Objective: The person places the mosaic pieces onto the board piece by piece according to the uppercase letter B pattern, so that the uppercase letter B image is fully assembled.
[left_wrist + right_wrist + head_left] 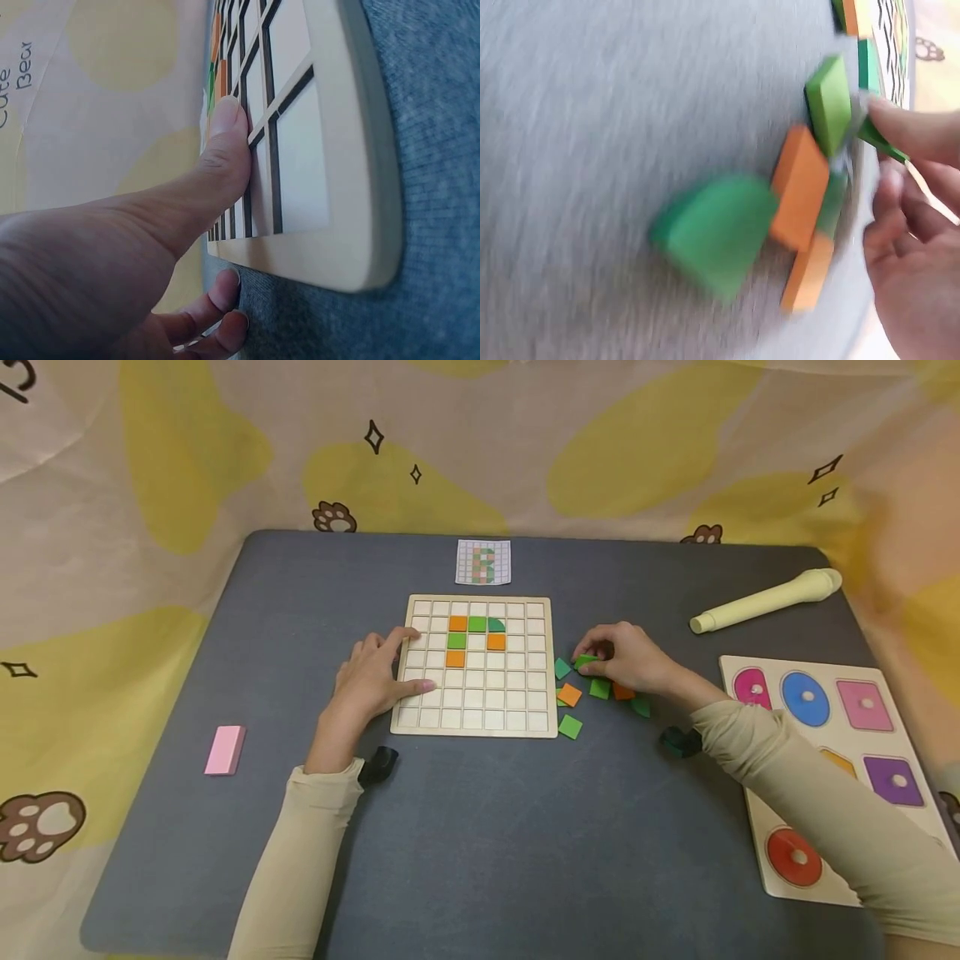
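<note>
A square wooden grid board (474, 720) lies mid-table. Several orange and green square tiles sit in its upper cells, beside a dark green rounded tile (496, 625). My left hand (367, 675) rests at the board's left side, its thumb (226, 120) on the grid and its index finger at the edge. To the right of the board, my right hand (632, 658) pinches a green tile (881, 141) between thumb and fingertips. Loose tiles lie around it, among them a green square (570, 727), an orange square (570, 695) and a dark green rounded piece (720, 229).
A small pattern card (483, 562) lies behind the board. A pink block (225, 750) lies at the left. At the right are a cream microphone-shaped object (765, 602) and a knobbed shape puzzle (776, 881), partly under the right sleeve.
</note>
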`<state>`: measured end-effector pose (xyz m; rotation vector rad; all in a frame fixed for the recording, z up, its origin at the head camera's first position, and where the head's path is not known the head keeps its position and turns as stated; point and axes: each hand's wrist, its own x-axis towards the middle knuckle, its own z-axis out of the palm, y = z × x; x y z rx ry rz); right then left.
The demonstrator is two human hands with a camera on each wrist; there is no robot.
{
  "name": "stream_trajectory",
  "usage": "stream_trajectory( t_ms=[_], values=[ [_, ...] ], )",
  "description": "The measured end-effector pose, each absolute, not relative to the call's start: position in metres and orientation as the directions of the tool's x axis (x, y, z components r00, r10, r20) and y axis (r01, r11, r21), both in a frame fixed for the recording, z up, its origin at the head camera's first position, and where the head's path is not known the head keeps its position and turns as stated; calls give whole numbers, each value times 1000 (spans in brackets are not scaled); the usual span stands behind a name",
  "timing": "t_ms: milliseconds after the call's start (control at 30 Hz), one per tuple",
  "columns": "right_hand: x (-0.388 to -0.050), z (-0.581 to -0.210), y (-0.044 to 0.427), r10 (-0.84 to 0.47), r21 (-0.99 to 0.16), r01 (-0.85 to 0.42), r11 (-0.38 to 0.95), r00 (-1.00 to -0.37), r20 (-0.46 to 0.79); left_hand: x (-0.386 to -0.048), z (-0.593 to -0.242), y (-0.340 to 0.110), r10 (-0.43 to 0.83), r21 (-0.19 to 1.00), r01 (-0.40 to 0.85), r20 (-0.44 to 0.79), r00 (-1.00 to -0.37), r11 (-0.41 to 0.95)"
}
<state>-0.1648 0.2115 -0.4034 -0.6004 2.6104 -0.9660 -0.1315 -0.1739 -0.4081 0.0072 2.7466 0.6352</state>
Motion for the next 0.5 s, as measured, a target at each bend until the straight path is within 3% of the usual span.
stream_trajectory(
  t_ms=[167, 500],
  values=[
    [-162, -406, 190, -416, -731, -260, 630, -909, -35, -131, -408, -173, 74, 426, -69, -308, -948, 902],
    [-161, -408, 132, -358, -811, -205, 547, -934, -5, -131, -407, -174, 75, 434, -68, -304, -950, 898]
  ],
)
